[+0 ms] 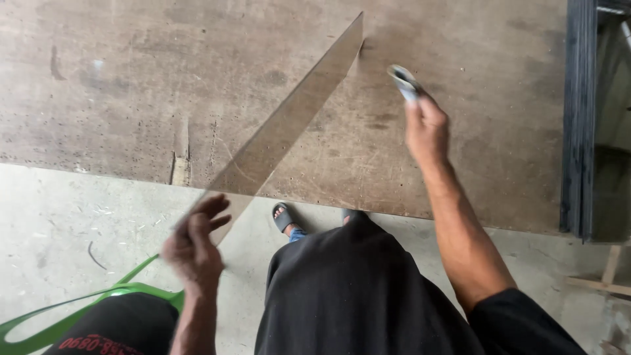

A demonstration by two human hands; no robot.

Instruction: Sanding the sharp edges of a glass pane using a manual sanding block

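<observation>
Head view: the left hand [194, 246] gripped the near end of a long triangular glass offcut [282, 128], which slanted up over the brown worktop [131, 85] toward the far right. The right hand [426, 128] was closed on a small blurred tool [403, 81], just right of the offcut's tip.

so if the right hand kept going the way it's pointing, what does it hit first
Probably nothing soon: the right hand, holding a small tool, points up and slightly left over the bare wooden table, passing right of the glass strip. Height is unclear.
</observation>
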